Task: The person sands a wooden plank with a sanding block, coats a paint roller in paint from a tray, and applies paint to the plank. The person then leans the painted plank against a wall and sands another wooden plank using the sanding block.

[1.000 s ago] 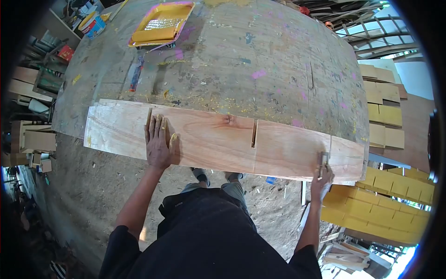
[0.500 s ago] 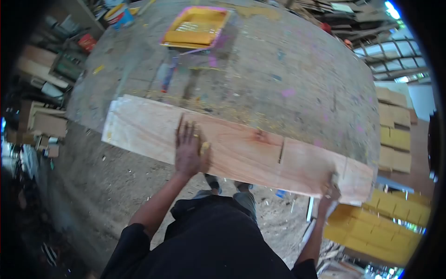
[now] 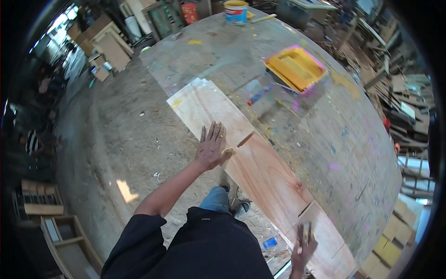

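Note:
A long wooden board point(image 3: 265, 172) with two dark slots lies along the near edge of the worktable, running diagonally in view; thin sheets show stacked at its far left end. My left hand point(image 3: 211, 148) rests flat on the board near the left slot, fingers spread, with yellow stains on the thumb. Near the right end, my right hand point(image 3: 303, 249) is closed around a small flat block point(image 3: 305, 231) that touches the board's surface.
On the worktable point(image 3: 334, 139) stand a yellow paint tray point(image 3: 297, 69), a roller handle point(image 3: 260, 94) and a paint bucket point(image 3: 236, 13). Wood scraps point(image 3: 413, 97) lie beyond it. Wooden frames point(image 3: 74, 242) are at the lower left. People sit at the far left.
The view has swung left, so board and table now appear diagonal. My left hand is still on the board, now closer to its left end. My right hand still holds the block near the right end.

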Tool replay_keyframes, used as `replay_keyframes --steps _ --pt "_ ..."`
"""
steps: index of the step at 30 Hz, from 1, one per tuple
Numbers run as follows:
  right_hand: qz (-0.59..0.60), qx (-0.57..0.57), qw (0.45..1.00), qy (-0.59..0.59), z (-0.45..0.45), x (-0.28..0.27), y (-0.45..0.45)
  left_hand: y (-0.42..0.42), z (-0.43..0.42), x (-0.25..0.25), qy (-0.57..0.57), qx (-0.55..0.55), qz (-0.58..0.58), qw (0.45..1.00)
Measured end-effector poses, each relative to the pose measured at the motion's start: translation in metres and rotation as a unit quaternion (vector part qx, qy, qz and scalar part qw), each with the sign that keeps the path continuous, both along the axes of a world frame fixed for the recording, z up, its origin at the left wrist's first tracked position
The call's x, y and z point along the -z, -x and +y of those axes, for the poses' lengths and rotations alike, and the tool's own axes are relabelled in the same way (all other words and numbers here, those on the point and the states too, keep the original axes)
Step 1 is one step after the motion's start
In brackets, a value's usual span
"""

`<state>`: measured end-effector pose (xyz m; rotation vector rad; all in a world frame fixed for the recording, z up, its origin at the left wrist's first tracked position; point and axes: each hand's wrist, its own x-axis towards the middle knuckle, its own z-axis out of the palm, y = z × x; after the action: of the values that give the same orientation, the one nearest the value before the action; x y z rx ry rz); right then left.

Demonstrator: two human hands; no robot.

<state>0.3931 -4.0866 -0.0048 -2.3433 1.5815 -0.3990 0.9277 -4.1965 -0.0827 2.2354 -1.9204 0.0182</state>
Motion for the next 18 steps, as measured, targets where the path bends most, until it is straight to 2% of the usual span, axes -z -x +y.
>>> replay_keyframes --steps 3,6,8,9,10,11,12,14,18 --pt "0.029 -0.039 0.998 -0.044 0.012 0.027 0.057 -0.019 0.006 -0.008 -0.031 0.004 0.016 0.999" --pt "-0.038 -0.235 0.971 -0.036 -0.027 0.042 -0.024 -0.025 0.007 -0.004 -0.025 0.004 0.076 0.997" --pt "-0.017 -0.262 0.963 -0.069 -0.05 0.011 -0.119 -0.046 0.014 0.005 0.008 0.008 0.112 0.994" --pt "-0.015 -0.273 0.959 -0.07 -0.063 0.011 -0.153 -0.058 0.018 0.007 0.053 0.005 0.288 0.956" --pt "-0.012 -0.303 0.95 -0.068 -0.075 0.013 -0.182 -0.07 0.02 0.008 0.099 0.004 0.456 0.884" --pt "-0.007 -0.331 0.941 -0.067 -0.086 0.014 -0.212 -0.084 0.03 0.008 0.159 -0.025 0.42 0.893" --pt "-0.004 -0.349 0.935 -0.067 -0.097 0.014 -0.243 -0.1 0.041 0.005 0.158 -0.033 0.428 0.889" --pt "0.008 -0.391 0.919 -0.056 -0.117 0.019 -0.305 -0.131 0.067 0.005 0.218 -0.185 0.521 0.804" --pt "0.009 -0.441 0.897 -0.019 -0.148 0.027 -0.445 -0.189 0.143 0.062 0.22 -0.31 0.503 0.776"
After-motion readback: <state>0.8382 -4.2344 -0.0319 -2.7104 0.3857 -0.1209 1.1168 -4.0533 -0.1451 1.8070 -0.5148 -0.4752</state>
